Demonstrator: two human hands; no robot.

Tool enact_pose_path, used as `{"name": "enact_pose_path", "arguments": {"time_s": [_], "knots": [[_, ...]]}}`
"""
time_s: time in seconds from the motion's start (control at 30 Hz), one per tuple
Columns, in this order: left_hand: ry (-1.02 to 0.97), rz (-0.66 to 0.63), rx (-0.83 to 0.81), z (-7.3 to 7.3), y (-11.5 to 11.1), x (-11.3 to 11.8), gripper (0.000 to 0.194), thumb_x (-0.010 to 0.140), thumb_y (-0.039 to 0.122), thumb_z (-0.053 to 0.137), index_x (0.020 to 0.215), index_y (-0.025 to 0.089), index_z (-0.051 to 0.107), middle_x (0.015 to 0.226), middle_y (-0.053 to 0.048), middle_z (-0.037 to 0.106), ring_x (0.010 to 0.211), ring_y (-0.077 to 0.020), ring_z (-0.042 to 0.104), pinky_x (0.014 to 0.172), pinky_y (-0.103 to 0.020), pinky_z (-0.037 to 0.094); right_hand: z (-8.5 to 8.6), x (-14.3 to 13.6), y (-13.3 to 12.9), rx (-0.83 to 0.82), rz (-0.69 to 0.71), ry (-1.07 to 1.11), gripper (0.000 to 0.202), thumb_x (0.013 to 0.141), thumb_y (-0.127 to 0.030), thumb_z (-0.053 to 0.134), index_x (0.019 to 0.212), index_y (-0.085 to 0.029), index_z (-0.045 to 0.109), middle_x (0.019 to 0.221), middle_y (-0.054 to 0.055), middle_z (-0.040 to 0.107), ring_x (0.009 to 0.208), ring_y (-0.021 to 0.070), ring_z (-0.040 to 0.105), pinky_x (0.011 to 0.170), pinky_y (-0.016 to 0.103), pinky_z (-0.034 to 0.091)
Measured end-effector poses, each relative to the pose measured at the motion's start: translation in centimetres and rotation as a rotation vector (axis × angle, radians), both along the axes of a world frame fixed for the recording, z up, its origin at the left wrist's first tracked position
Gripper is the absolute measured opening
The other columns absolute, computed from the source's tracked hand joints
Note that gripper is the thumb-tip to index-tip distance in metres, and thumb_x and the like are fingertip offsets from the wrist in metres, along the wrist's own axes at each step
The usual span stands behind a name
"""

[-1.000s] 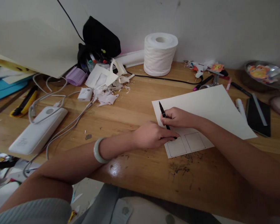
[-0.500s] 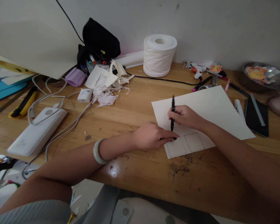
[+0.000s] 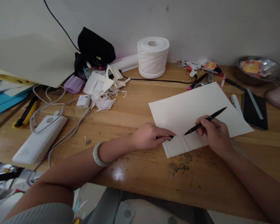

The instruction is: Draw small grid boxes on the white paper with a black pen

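A sheet of white paper (image 3: 189, 109) lies at a slant on the wooden table, with two squares drawn in thin black line along its near edge. My right hand (image 3: 216, 132) grips a black pen (image 3: 205, 120), whose lower tip is at the top left corner of the right square. My left hand (image 3: 151, 137) rests at the paper's left edge, thumb and forefinger pinched on a small black pen cap (image 3: 171, 136) above the left square. Most of the cap is hidden by the fingers.
A white tissue roll (image 3: 152, 59) stands by the wall. Paper scraps (image 3: 102, 88), a power bank (image 3: 39, 138) with cables and a yellow cutter (image 3: 25, 115) lie left. On the right are scissors (image 3: 208, 79), a metal bowl (image 3: 245, 77) and a black phone-like slab (image 3: 254, 113).
My right hand has moved right and down, and the pen has gone from upright to tilted, its tip now by the right square. My left hand has stayed in place on the paper.
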State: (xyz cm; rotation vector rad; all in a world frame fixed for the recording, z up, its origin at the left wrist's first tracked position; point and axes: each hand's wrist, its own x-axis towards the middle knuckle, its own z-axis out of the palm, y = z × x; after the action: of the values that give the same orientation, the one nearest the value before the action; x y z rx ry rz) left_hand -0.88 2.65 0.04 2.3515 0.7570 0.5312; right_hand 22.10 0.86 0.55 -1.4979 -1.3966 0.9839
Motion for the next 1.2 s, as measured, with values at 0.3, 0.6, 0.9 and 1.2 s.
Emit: {"name": "enact_pose_path", "arguments": {"time_s": [0.3, 0.6, 0.9, 1.2], "knots": [[-0.052, 0.069, -0.082, -0.17, -0.04, 0.97, 0.025, 0.084, 0.027, 0.048, 0.104, 0.019, 0.06, 0.083, -0.001, 0.068, 0.057, -0.0059, 0.057, 0.054, -0.015, 0.04, 0.03, -0.16, 0.93, -0.021, -0.024, 0.03, 0.021, 0.077, -0.037, 0.045, 0.067, -0.021, 0.053, 0.044, -0.003, 0.042, 0.044, 0.0121, 0.042, 0.049, 0.028, 0.035], [-0.023, 0.065, 0.008, -0.21, -0.05, 0.98, 0.024, 0.083, 0.025, 0.048, 0.103, 0.019, 0.061, 0.078, -0.002, 0.068, 0.056, -0.0061, 0.057, 0.052, -0.015, 0.04, -0.11, -0.03, 0.89, -0.019, -0.021, 0.018, 0.022, 0.078, -0.039, 0.044, 0.068, -0.021, 0.053, 0.045, -0.002, 0.043, 0.045, 0.0127, 0.041, 0.049, 0.029, 0.034], [-0.027, 0.069, 0.055, -0.07, -0.25, 0.92, 0.023, 0.084, 0.024, 0.048, 0.101, 0.018, 0.062, 0.073, -0.001, 0.067, 0.053, -0.0059, 0.056, 0.051, -0.014, 0.039, -0.16, -0.05, 0.79, -0.028, -0.02, 0.019, 0.023, 0.078, -0.041, 0.045, 0.069, -0.021, 0.053, 0.044, -0.003, 0.043, 0.045, 0.0127, 0.041, 0.049, 0.028, 0.034], [0.0, 0.083, 0.099, -0.11, -0.28, 0.99, 0.024, 0.085, 0.027, 0.046, 0.1, 0.019, 0.062, 0.068, -0.001, 0.067, 0.05, -0.0062, 0.055, 0.049, -0.015, 0.039, -0.55, 0.07, 0.76, -0.015, 0.014, 0.001, 0.025, 0.078, -0.042, 0.044, 0.068, -0.022, 0.053, 0.046, -0.003, 0.042, 0.044, 0.0121, 0.041, 0.048, 0.027, 0.033]]}}
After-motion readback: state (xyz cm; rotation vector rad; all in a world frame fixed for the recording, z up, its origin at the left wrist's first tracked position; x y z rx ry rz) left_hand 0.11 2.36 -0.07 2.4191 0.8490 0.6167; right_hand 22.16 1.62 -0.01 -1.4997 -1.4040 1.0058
